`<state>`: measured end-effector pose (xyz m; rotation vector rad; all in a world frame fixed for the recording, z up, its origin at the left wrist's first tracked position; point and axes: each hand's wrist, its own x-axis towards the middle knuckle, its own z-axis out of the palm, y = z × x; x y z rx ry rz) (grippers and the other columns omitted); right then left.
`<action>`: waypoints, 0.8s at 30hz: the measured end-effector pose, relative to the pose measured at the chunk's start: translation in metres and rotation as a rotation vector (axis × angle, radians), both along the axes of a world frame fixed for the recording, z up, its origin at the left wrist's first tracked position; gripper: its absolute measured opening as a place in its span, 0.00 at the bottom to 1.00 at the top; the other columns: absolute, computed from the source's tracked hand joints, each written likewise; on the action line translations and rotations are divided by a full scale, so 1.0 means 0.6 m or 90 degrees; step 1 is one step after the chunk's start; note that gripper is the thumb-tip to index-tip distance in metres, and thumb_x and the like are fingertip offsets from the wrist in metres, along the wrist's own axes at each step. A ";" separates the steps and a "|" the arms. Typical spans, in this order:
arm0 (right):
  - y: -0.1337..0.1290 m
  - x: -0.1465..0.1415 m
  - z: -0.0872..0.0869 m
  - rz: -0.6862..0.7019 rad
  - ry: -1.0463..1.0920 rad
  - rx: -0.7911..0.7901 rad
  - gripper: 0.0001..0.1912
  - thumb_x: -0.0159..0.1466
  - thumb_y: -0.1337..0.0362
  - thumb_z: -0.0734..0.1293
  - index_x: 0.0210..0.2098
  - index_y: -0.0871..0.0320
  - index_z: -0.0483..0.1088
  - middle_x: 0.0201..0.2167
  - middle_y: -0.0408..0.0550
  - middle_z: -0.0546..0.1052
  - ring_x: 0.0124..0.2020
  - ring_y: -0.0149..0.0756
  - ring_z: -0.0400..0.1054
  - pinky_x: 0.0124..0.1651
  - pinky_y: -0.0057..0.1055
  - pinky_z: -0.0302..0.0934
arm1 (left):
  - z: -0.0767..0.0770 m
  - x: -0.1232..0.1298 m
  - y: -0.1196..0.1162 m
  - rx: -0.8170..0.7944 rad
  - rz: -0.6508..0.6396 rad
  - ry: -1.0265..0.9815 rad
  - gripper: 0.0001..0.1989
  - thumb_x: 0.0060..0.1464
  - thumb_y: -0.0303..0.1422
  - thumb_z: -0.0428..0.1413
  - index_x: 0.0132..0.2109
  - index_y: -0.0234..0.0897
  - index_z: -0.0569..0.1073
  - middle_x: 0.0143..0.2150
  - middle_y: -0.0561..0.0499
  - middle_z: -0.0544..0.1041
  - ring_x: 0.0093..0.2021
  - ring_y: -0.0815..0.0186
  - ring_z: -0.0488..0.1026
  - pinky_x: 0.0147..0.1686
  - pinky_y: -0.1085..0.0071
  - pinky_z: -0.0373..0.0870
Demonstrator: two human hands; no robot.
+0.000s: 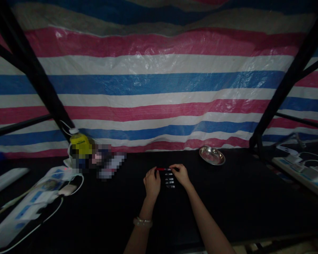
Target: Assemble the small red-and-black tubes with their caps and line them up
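A slim red item with a silvery right end, like a pen (162, 169), lies level between my two hands. My left hand (152, 181) pinches its red left end, and a pale bracelet circles that wrist. At the silvery right end, the fingertips of my right hand (179, 173) are closed on it. Just below, between the hands, several small dark pieces with silvery parts (170, 179) lie in a column on the black table (116, 211). Their fine detail is too small to tell.
A round metal dish (212, 155) stands at the back right. Back left are a yellow bottle (81, 143) and blurred items. Power strips with cables lie on the left (29, 208) and right (304, 173). Black frame bars and a striped sheet (159, 83) stand behind.
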<state>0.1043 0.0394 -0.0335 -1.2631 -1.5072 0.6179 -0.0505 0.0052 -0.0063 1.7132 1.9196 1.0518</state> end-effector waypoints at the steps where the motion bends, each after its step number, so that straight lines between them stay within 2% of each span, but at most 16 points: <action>1: 0.001 0.000 -0.001 -0.001 0.008 0.000 0.09 0.53 0.65 0.63 0.29 0.54 0.76 0.30 0.45 0.79 0.38 0.41 0.70 0.48 0.40 0.59 | -0.002 -0.001 0.002 0.000 0.005 -0.009 0.16 0.57 0.32 0.45 0.51 0.34 0.68 0.52 0.41 0.71 0.54 0.55 0.64 0.52 0.56 0.57; 5: 0.006 0.000 -0.005 -0.012 0.101 0.011 0.09 0.54 0.64 0.62 0.29 0.56 0.75 0.30 0.46 0.78 0.35 0.39 0.71 0.44 0.38 0.62 | -0.014 -0.005 0.010 0.043 0.046 -0.088 0.19 0.56 0.33 0.46 0.53 0.32 0.65 0.48 0.39 0.73 0.51 0.55 0.68 0.50 0.58 0.61; 9: 0.012 0.003 -0.008 -0.081 0.185 0.003 0.11 0.53 0.63 0.61 0.31 0.59 0.74 0.27 0.48 0.78 0.31 0.38 0.71 0.38 0.35 0.64 | -0.015 -0.011 0.012 0.111 0.086 -0.198 0.17 0.56 0.34 0.46 0.50 0.32 0.66 0.43 0.40 0.74 0.46 0.58 0.71 0.47 0.62 0.65; 12: 0.015 0.006 -0.012 -0.127 0.215 -0.003 0.12 0.53 0.61 0.61 0.31 0.59 0.73 0.26 0.48 0.77 0.29 0.37 0.71 0.35 0.33 0.64 | 0.003 -0.006 0.002 0.206 0.068 -0.179 0.15 0.56 0.35 0.45 0.46 0.35 0.69 0.43 0.42 0.74 0.46 0.59 0.69 0.49 0.62 0.63; 14: 0.018 0.007 -0.016 -0.143 0.228 0.000 0.12 0.53 0.61 0.61 0.30 0.59 0.73 0.25 0.48 0.77 0.29 0.37 0.71 0.35 0.33 0.64 | 0.028 0.010 -0.013 0.248 0.007 -0.160 0.14 0.57 0.35 0.44 0.42 0.37 0.71 0.43 0.44 0.74 0.46 0.59 0.68 0.50 0.62 0.62; 17: 0.023 0.006 -0.022 -0.131 0.245 0.003 0.11 0.52 0.60 0.62 0.30 0.59 0.73 0.25 0.47 0.77 0.28 0.37 0.71 0.33 0.32 0.64 | 0.082 0.060 -0.062 0.248 -0.143 -0.210 0.13 0.56 0.36 0.46 0.39 0.39 0.73 0.40 0.45 0.75 0.45 0.59 0.69 0.49 0.61 0.63; 20: 0.025 0.004 -0.025 -0.132 0.240 -0.001 0.11 0.52 0.60 0.63 0.29 0.58 0.73 0.25 0.47 0.77 0.28 0.38 0.71 0.32 0.32 0.64 | 0.135 0.130 -0.149 0.143 -0.369 -0.304 0.11 0.55 0.37 0.49 0.38 0.40 0.74 0.38 0.45 0.75 0.42 0.59 0.70 0.47 0.61 0.64; 22: 0.024 0.003 -0.023 -0.140 0.233 0.009 0.11 0.52 0.60 0.62 0.29 0.57 0.73 0.25 0.47 0.77 0.28 0.38 0.71 0.33 0.33 0.64 | 0.158 0.174 -0.218 -0.015 -0.625 -0.357 0.13 0.57 0.39 0.47 0.40 0.41 0.74 0.39 0.46 0.75 0.43 0.61 0.70 0.47 0.61 0.65; 23: 0.023 0.002 -0.021 -0.141 0.231 0.015 0.11 0.52 0.60 0.62 0.30 0.58 0.73 0.25 0.47 0.77 0.28 0.38 0.71 0.33 0.33 0.64 | 0.166 0.192 -0.251 -0.106 -0.814 -0.362 0.14 0.57 0.40 0.47 0.44 0.42 0.73 0.44 0.46 0.74 0.47 0.61 0.69 0.47 0.61 0.65; 24: 0.022 0.002 -0.019 -0.140 0.230 0.017 0.12 0.52 0.60 0.62 0.30 0.58 0.73 0.25 0.48 0.77 0.28 0.38 0.71 0.33 0.33 0.64 | 0.171 0.207 -0.281 -0.141 -0.910 -0.358 0.13 0.57 0.42 0.47 0.43 0.45 0.73 0.44 0.48 0.74 0.47 0.62 0.69 0.46 0.63 0.67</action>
